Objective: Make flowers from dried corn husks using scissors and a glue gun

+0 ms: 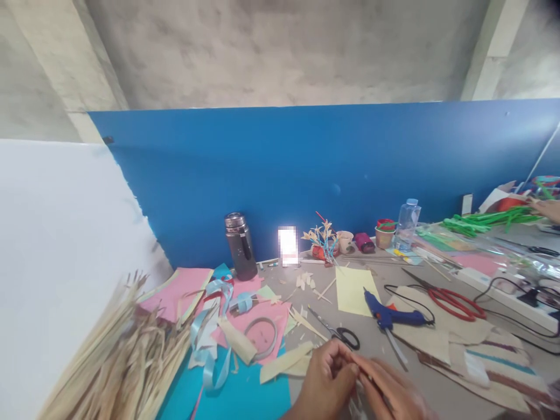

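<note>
At the bottom middle, my left hand (pixel 326 379) is closed, its fingertips pressed together. My right hand (pixel 389 389) meets it there, also closed and smeared a little by motion. Whatever lies between the fingertips is hidden or too small to name. Just beyond them rest black-handled scissors (pixel 339 333). Left of my hands lie pale strips of dried husk (pixel 286 361) and a roll of tape (pixel 273 344). A blue glue gun (pixel 391 314) lies to the right, near a yellow sheet (pixel 355 286). Small cut husk petals (pixel 305 280) are scattered farther back.
A dark flask (pixel 241 251) and a clear bottle (pixel 406 224) stand by the blue partition (pixel 280 163). Red-handled scissors (pixel 457 302) and a power strip (pixel 507 294) lie right. Dried husks (pixel 131 356) pile up left. Another person's hand (pixel 546 209) shows at far right.
</note>
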`<control>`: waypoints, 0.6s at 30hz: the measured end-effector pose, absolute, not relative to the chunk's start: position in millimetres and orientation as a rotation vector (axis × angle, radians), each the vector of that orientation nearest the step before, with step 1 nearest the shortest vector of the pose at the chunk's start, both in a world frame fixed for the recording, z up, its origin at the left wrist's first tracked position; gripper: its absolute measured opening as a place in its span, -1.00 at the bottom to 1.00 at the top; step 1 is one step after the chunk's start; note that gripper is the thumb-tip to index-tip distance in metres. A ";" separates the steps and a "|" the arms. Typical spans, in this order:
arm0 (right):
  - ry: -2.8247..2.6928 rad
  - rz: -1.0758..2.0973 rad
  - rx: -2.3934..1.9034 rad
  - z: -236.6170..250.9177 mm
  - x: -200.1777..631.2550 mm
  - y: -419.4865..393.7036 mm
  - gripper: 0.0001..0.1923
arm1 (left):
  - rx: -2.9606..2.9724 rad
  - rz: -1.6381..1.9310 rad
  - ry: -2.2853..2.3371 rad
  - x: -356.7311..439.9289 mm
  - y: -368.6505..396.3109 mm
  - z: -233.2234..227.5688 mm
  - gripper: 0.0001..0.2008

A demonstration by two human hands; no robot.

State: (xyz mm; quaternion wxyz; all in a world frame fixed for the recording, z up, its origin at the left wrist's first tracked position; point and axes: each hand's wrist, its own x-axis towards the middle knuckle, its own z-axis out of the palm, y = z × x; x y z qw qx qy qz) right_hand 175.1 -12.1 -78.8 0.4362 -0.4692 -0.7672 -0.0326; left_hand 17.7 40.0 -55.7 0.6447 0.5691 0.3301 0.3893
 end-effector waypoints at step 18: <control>-2.012 0.048 -1.340 -79.8 173.4 -18.1 -0.73 | 1.094 0.675 0.594 21.2 42.7 -72.7 -0.47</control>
